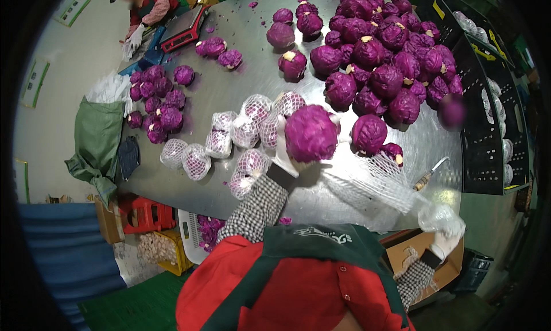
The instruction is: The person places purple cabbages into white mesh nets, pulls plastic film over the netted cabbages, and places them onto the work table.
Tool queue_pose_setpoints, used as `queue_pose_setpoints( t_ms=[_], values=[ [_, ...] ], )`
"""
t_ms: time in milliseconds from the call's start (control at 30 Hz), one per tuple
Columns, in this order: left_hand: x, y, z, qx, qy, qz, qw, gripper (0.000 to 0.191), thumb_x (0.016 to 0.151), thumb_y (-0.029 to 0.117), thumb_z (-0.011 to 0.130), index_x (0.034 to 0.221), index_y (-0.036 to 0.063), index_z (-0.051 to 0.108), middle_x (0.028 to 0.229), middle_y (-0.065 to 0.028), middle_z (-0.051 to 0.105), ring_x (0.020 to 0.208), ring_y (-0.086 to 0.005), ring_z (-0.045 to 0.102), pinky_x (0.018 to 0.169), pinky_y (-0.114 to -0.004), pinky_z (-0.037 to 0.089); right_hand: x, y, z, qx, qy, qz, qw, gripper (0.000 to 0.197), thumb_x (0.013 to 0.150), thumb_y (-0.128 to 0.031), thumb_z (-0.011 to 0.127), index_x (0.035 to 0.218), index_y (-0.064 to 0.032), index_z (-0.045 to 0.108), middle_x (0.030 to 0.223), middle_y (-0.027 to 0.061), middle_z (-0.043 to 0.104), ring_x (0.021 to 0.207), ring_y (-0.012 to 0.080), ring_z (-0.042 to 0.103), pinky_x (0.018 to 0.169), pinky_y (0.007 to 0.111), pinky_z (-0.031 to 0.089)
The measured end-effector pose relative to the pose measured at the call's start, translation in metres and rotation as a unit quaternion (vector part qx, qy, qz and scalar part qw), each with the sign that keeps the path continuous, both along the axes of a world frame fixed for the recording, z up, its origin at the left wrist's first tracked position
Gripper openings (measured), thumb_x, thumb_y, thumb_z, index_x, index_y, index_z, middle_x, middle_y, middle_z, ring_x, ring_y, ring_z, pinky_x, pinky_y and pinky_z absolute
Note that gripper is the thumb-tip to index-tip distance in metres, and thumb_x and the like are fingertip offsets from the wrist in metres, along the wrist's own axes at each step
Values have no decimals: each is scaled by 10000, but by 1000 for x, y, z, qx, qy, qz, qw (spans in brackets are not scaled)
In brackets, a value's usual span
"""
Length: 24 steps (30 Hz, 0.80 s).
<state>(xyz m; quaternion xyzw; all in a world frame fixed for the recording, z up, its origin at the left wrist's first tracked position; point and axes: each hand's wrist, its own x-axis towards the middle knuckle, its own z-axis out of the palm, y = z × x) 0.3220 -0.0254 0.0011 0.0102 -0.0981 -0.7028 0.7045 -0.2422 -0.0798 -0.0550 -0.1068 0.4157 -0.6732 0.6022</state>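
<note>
In my white-gloved left hand (282, 153) is a large red cabbage (312, 133), lifted over the steel table. Fingertips show at both its sides. My right hand (447, 244), also gloved, is far out at the lower right, above a cardboard box. It grips the bunched end of a white foam mesh sleeve (379, 182), which stretches back across the table toward the cabbage. Whether the sleeve touches the cabbage, I cannot tell. Several netted cabbages (245, 130) sit left of my left hand, and a bare cabbage (369, 134) lies to its right.
A big heap of red cabbages (387, 59) covers the far right. Smaller ones (163, 115) lie left. A wooden-handled hooked tool (424, 181) lies near the right edge, beside black crates (486, 158). Across the table, a gloved person stands by a red scale (185, 29). A cardboard box (447, 270) stands below.
</note>
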Motion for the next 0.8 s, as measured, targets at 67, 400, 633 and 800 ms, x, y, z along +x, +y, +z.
queue_pose_setpoints(
  t_ms=[67,400,633,800],
  values=[
    [30,-36,20,14,-94,11,995,955,816,686,620,1435,14,342,1462,-273,356,1345,-474,388,1074,-682,352,-73,24,-26,50,92,-65,992,452,960,-240,511,1334,14,534,1344,147,586,1237,272,546,1032,430,448],
    [143,-227,30,359,-292,193,865,682,855,574,638,1396,219,425,1375,-97,508,1222,-324,530,961,-586,472,-242,186,-38,508,74,-199,835,488,911,-309,612,1313,-33,573,1236,155,625,1117,339,582,909,420,500],
    [178,-210,30,349,-538,93,762,629,885,358,711,1374,42,473,1161,-83,605,999,-208,616,818,-392,543,-190,168,-88,539,396,-199,716,378,967,-335,617,917,37,661,580,67,539,446,193,475,428,336,404],
    [121,-58,10,286,-918,167,220,1157,649,486,853,1452,-109,269,1277,-293,554,1166,-427,563,1019,-441,446,-99,77,-64,281,548,-138,776,386,935,-373,661,772,-28,601,666,-14,501,534,97,444,470,284,390]
  ],
)
